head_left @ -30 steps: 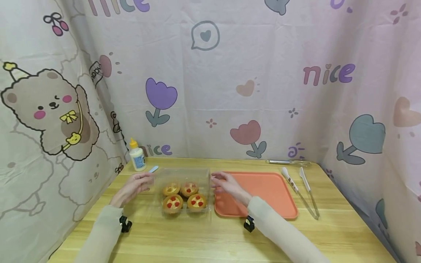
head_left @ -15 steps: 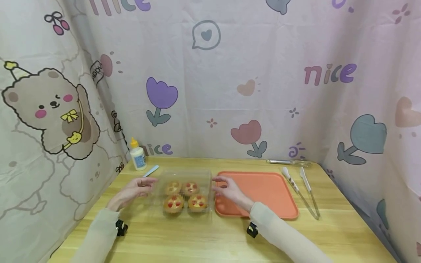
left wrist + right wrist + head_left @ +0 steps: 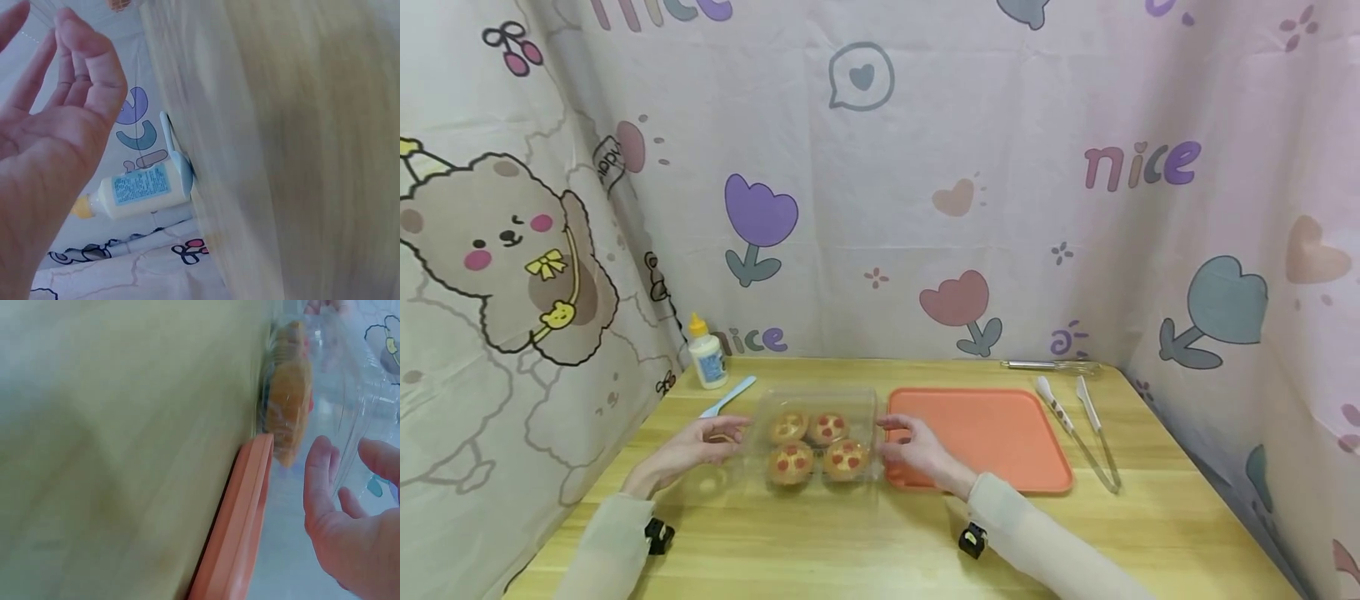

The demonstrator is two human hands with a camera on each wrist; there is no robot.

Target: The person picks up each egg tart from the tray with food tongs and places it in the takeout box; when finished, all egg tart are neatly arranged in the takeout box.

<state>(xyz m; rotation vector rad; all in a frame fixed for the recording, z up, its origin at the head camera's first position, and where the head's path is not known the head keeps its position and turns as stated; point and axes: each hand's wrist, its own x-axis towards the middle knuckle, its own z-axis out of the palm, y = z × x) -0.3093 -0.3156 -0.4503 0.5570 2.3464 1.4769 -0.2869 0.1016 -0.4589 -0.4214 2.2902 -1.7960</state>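
Several egg tarts [image 3: 792, 463] with red heart-shaped toppings sit in a clear plastic box left of the tray. A clear lid [image 3: 820, 401] spans them in the head view. My left hand [image 3: 700, 446] is at the lid's left edge, fingers bent. At its right edge is my right hand [image 3: 925, 452], overlapping the tray's left corner. In the right wrist view the lid's edge runs between the thumb and fingers of the right hand [image 3: 350, 515]. The left hand [image 3: 62, 119] reaches with curled fingers toward clear plastic at the top left of its wrist view.
An orange tray [image 3: 992, 446] lies right of the box. Tongs [image 3: 1086, 433] lie beyond it, and a whisk [image 3: 1048, 366] is at the table's back edge. A white squeeze bottle [image 3: 709, 358] with a yellow cap stands back left, near a light blue spatula [image 3: 730, 396].
Both hands have come slightly lower and nearer with the lid, which now overlaps all the tarts, including the front ones. More of the blue spatula shows behind the left hand.
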